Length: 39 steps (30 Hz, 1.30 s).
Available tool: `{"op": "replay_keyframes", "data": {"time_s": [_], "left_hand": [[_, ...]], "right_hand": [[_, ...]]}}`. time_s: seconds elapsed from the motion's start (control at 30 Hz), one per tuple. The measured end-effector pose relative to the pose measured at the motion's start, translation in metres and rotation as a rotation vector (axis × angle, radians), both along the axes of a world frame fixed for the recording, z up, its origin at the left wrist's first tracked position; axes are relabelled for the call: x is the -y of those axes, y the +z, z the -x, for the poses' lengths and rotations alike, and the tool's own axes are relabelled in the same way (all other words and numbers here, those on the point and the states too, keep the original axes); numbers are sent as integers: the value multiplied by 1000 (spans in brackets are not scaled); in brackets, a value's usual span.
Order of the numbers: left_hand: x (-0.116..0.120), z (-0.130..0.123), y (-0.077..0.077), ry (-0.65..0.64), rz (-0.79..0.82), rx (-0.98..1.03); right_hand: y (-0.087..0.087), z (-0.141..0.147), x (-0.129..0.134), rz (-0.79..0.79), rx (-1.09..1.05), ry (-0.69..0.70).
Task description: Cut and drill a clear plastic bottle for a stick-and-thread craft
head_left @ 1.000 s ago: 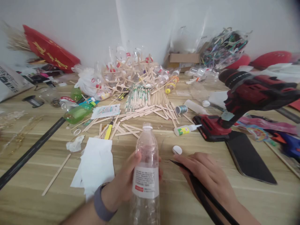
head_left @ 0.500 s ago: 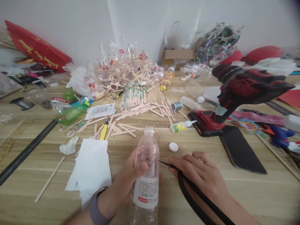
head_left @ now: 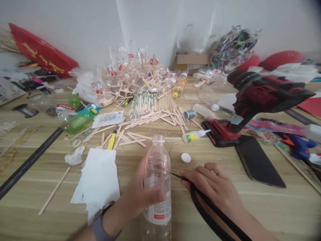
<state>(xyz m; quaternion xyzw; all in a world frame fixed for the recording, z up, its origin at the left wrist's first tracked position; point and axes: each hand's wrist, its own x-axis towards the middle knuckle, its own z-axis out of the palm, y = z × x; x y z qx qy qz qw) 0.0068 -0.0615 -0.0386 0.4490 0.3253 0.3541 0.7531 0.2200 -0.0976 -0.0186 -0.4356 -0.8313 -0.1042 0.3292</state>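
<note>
1. Leftmost, at ten o'clock from the bottle (head_left: pixel 160 179) I hold, lies a clear jar (head_left: pixel 45 103); something dark sits inside, too blurred to name.
2. Around eleven, a white bag (head_left: pixel 87 88) slumps; I cannot tell what it holds.
3. My left hand (head_left: pixel 136 195) is curled around the bottle from nine o'clock, thumb across its front, fingers behind.
4. The bottle is between my hands, long axis running from six to twelve, its uncapped mouth toward twelve and its base out of sight. I see no liquid in it. Left is the nearer hand, touching it.
5. From three o'clock a black tool (head_left: pixel 193 195) points at the bottle's wall, across that axis, above the label (head_left: pixel 162 216); I cannot tell whether its tip touches.
6. Between one and two, a white cap (head_left: pixel 185 158) lies near the tool's tip.
7. Toward one, a box (head_left: pixel 190 59) stands far back, clear plastic (head_left: pixel 194 38) showing above it.
8. My right hand (head_left: pixel 218 184) sits at three, fingers closed around the tool, apart from the bottle.
</note>
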Motion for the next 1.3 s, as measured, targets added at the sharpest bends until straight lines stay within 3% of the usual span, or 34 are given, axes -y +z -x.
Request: {"op": "replay_keyframes", "data": {"time_s": [0.3,0.57,0.8,0.97,1.13,1.3], "left_hand": [[0,0,2,-9,0,22],[2,-8,9,-21,334,182],[-4,-7,11,-6,496,228],[-4,-4,11,64,410,277],[-2,-4,9,35,266,233],[-1,-6,9,81,243,196]], "right_hand": [[-1,-1,-2,-11,-3,16],[-6,1,-3,15,-37,-9],[-10,0,-4,34,-42,-22],[-9,-2,-4,48,-55,-58],[-2,1,-2,61,-151,-29],[-6,4,1,110,-250,16]]}}
